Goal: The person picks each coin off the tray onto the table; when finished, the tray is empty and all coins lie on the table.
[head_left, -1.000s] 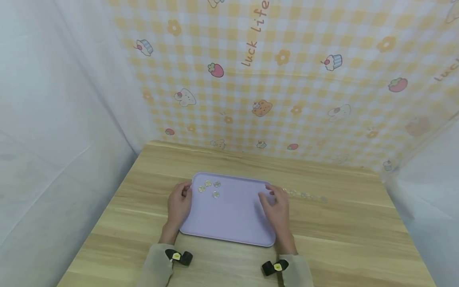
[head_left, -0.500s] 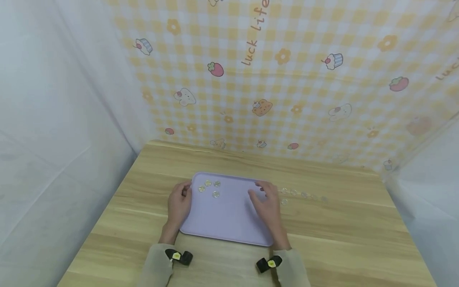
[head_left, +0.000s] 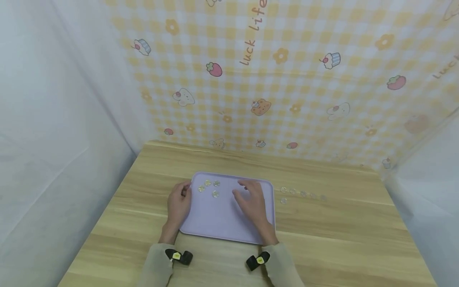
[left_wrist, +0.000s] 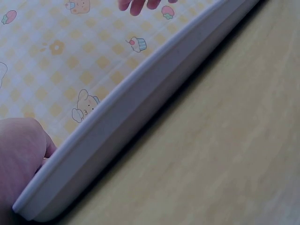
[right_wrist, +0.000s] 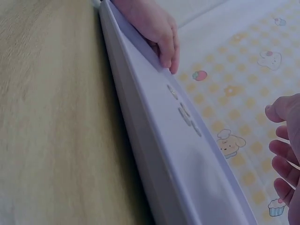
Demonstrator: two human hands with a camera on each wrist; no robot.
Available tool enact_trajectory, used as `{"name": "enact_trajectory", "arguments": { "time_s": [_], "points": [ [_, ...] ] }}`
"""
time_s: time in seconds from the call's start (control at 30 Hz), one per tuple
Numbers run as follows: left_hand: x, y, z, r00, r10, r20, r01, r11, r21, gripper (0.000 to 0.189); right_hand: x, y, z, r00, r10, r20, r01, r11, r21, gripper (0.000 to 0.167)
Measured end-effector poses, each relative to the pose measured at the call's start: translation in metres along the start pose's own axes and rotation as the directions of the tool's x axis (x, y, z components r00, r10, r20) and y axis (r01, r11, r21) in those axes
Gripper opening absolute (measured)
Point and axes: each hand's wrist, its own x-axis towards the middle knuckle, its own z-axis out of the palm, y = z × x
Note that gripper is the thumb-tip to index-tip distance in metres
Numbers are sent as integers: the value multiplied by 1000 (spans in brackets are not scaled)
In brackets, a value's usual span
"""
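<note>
Yellow-checked cloth stands behind the wooden table; both appear in all three views. On the table, between my hands: lilac tray. The wrist views show its outer wall clearly; the left one hides the tray's floor. My left hand grips the left rim, fingers bent. My right hand is above the right half of the tray, wide, thumb well apart from loosely bent fingers; the right wrist view shows these one by one, the head view does not. Four coins lie in the tray's far left part, near my left hand; head and right wrist views. Six other coins lie on the table right of the tray, five in a row, one nearer me; head view only.
</note>
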Motion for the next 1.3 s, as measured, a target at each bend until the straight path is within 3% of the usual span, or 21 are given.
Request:
{"name": "enact_trajectory", "arguments": {
  "time_s": [0.47, 0.87, 1.13, 1.3],
  "points": [
    [0, 0, 1, 1000, 11, -17, -11, 1000, 0, 24, -2, -12, 31, 993, -13, 120, 13, 1000, -2, 30],
    [1, -2, 1, 999, 24, -23, -24, 1000, -11, 23, -7, -21, 57, 989, -120, 89, 124, 992, -36, 32],
    [2, -3, 3, 999, 27, -24, -27, 1000, 5, 24, -8, -22, 62, 985, -23, 170, 36, 996, -78, 35],
    [1, -2, 2, 1000, 12, -19, -12, 1000, 3, 24, -9, -18, 65, 978, 1, 207, 23, 993, -115, 35]
  ]
}}
